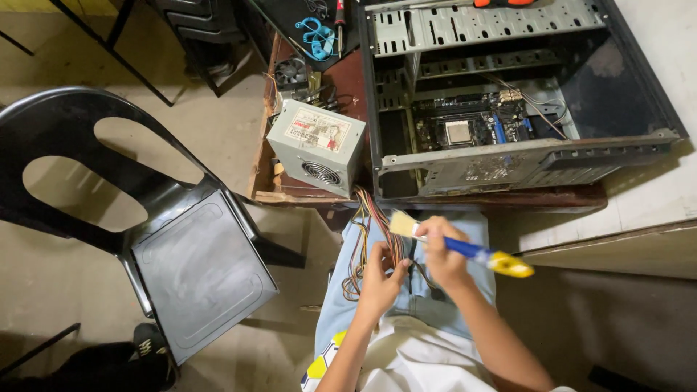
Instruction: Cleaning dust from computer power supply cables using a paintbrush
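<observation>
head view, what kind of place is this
Probably an informal computer repair corner: an opened computer case and a loose power supply sit on a worn wooden table, beside a black plastic chair.

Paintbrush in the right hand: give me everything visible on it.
The paintbrush has a flat head of pale bristles, a silvery metal band behind them, and a blue handle ending in a yellow tip. It looks like plastic. The right hand grips it around the upper handle, bristles pointing up-left and yellow end pointing right, roughly level. It is held over the person's lap, just above the bundle of coloured wires that the left hand pinches. Whether the bristles touch the wires is unclear.
</observation>
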